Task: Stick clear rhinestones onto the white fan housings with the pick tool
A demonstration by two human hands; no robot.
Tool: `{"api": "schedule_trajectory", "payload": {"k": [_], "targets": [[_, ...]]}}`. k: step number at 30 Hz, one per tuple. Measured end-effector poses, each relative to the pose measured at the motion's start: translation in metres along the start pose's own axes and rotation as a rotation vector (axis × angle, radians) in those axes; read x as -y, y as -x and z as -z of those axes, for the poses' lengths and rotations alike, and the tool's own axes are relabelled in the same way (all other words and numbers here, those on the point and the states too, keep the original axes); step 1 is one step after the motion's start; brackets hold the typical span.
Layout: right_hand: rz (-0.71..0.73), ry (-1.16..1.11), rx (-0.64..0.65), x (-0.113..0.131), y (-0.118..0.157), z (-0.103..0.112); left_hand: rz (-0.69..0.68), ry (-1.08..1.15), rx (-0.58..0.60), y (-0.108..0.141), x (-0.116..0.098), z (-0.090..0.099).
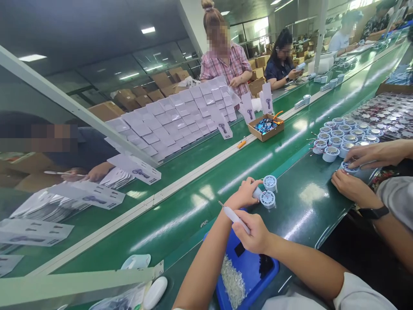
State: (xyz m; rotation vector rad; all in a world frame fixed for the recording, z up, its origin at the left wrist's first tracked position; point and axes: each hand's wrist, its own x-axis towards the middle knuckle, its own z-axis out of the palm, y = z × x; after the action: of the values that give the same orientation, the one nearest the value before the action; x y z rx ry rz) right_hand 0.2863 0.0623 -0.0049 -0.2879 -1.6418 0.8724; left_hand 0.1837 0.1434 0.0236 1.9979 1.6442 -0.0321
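Note:
My left hand (245, 193) is closed round a pale blue cylindrical part (257, 193), beside two round light-blue slotted housings (269, 183) on the green bench. The fingertips are partly hidden behind that part. In my right hand (254, 232) is a white pen-shaped screwdriver (237, 218), its thin metal tip pointing up and left, over my left forearm. Under my hands lies a blue tray (271, 275) with small clear pieces (232, 282) in one part and small black pieces (266, 263) in another.
At the right, another person's hands (355, 185) work beside a cluster of round housings (337, 140). Beyond runs a green conveyor (193, 211) with a small carton (267, 133) of blue pieces. White boxes and several people line its far side. A metal bar (80, 286) crosses the lower left.

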Motion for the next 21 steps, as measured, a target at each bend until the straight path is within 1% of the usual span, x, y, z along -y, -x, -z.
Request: {"api": "schedule_trajectory", "payload": {"k": [2,5,6,7,9,10,11,12,14,15,17,19,21], "targets": [[-0.005,0.008,-0.012,-0.001,-0.002,0.001,-0.077,0.097,0.014,-0.004,-0.001,-0.006],[-0.020,0.010,-0.011,-0.001,-0.005,0.004,-0.262,0.423,-0.018,-0.005,0.008,-0.011],[-0.027,0.015,-0.001,-0.001,-0.005,0.005,-0.310,0.526,-0.057,-0.003,0.012,-0.010],[-0.031,0.029,0.011,0.000,-0.006,0.006,-0.328,0.596,-0.120,0.002,0.017,-0.008],[-0.039,0.072,0.045,0.002,-0.007,0.008,-0.275,0.636,-0.280,0.016,0.029,0.000],[-0.038,0.101,0.068,0.002,-0.007,0.009,-0.212,0.623,-0.359,0.027,0.036,0.006],[-0.050,0.130,0.097,0.002,-0.007,0.009,-0.124,0.581,-0.409,0.039,0.044,0.012],[-0.050,0.165,0.114,0.001,-0.007,0.009,-0.012,0.508,-0.455,0.052,0.053,0.018],[-0.044,0.225,0.136,-0.004,-0.007,0.007,0.256,0.323,-0.534,0.081,0.076,0.028],[-0.068,0.240,0.174,-0.007,-0.007,0.006,0.402,0.272,-0.578,0.096,0.088,0.030],[-0.088,0.258,0.221,-0.015,-0.007,0.002,0.709,0.252,-0.647,0.123,0.113,0.030],[-0.102,0.263,0.241,-0.021,-0.005,-0.001,1.009,0.289,-0.687,0.144,0.137,0.024],[-0.122,0.245,0.247,-0.026,-0.003,-0.004,1.243,0.301,-0.729,0.159,0.156,0.017]]}}
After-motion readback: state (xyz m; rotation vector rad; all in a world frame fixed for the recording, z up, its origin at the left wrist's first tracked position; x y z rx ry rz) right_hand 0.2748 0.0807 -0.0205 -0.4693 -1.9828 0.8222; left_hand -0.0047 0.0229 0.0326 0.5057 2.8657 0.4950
